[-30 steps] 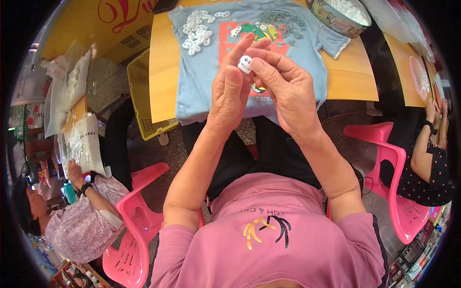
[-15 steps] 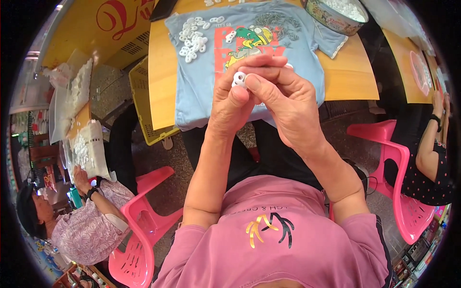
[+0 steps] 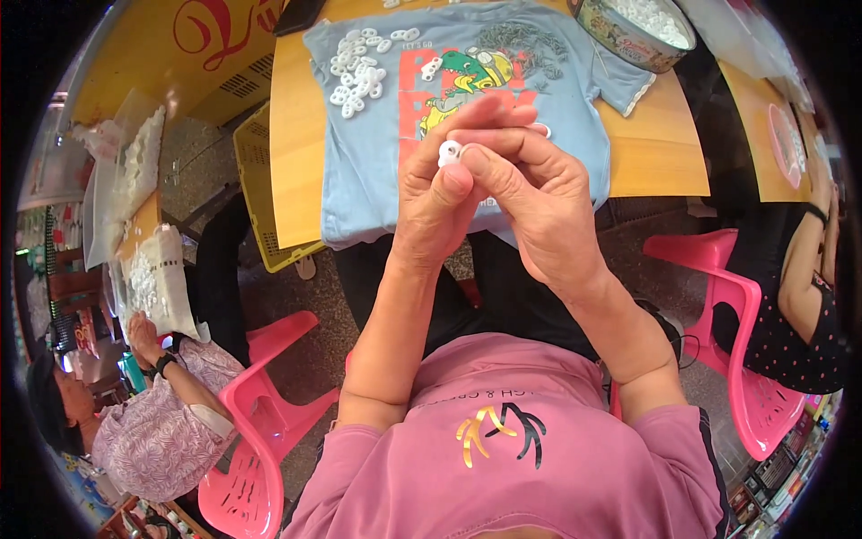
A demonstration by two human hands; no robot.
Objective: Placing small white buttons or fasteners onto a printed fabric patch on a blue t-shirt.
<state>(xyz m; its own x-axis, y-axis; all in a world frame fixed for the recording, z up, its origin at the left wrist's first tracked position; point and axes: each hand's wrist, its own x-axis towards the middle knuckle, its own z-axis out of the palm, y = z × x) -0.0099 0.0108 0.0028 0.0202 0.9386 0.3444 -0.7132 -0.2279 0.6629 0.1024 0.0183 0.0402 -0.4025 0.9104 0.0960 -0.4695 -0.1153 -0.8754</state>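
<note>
The two hands are coming together near the middle of the frame. The left hand [image 3: 424, 202] and the right hand [image 3: 546, 202] are both pinching one small white piece [image 3: 450, 153], and it is showing a little hole. The fingers are hiding part of it.

Behind the hands, a blue shirt [image 3: 364, 162] is lying on the yellow table [image 3: 660, 148]. A heap of white pieces [image 3: 355, 81] is sitting on the shirt at the upper left of the frame. Lots of tiny dark bits [image 3: 530, 47] are lying on it at the top, right of the middle. A round tin [image 3: 626, 40] is holding more white things at the upper right. At the lower left, another person [image 3: 166, 440] is sitting on a pink chair [image 3: 244, 481].
</note>
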